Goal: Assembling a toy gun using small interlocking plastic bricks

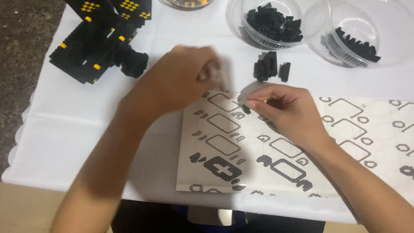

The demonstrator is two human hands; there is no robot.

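Observation:
My left hand hovers over the top left corner of a printed instruction sheet, its fingers curled and blurred by motion; whether it holds anything cannot be told. My right hand is beside it, thumb and forefinger pinched on a tiny black brick just above the sheet. A small black brick assembly stands on the white tablecloth right behind both hands.
A large black and yellow brick model lies at the back left. Two clear plastic bowls with several black bricks, one and another, stand at the back right. The table's near edge runs below the sheet.

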